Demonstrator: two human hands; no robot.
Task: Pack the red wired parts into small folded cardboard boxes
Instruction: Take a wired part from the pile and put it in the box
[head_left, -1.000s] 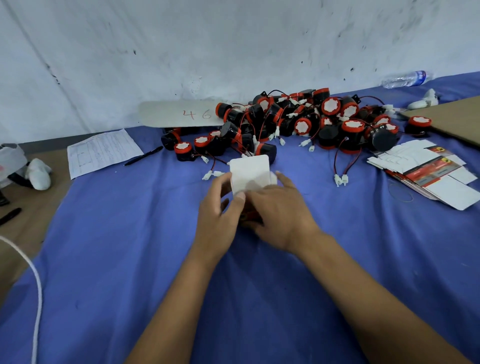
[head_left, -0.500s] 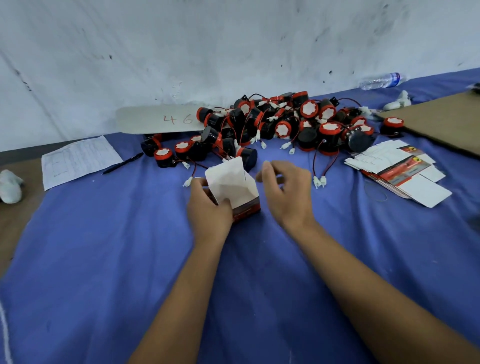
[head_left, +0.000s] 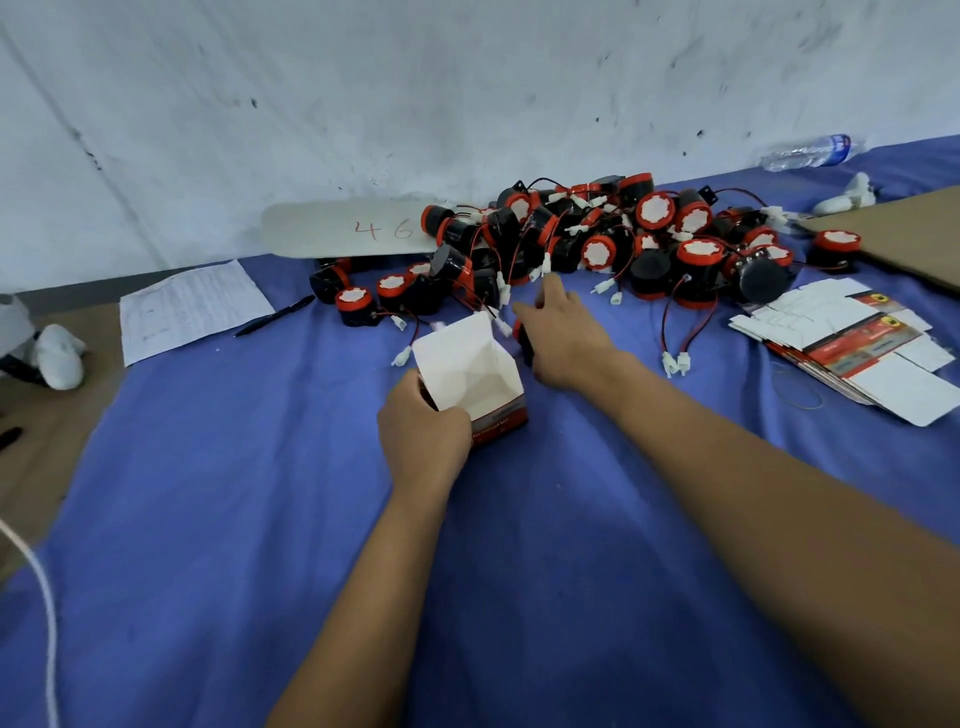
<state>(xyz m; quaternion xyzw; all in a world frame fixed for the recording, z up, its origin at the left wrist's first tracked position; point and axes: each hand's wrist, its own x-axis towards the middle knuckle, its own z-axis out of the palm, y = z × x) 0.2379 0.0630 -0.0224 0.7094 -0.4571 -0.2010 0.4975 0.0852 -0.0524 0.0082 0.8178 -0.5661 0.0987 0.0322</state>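
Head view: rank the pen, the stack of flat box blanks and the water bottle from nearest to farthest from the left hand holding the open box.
1. Pen, up and left of the left hand, beside the paper sheet.
2. Stack of flat box blanks, off to the right.
3. Water bottle, far right, against the wall.

A single head-worn wide-angle view looks forward and down along both forearms onto the blue cloth (head_left: 260, 519), close over it. The pile of red wired parts (head_left: 597, 244) lies at twelve o'clock against the white wall (head_left: 363, 104), flat box blanks (head_left: 852, 353) at two o'clock, a paper sheet (head_left: 192, 306) at ten.
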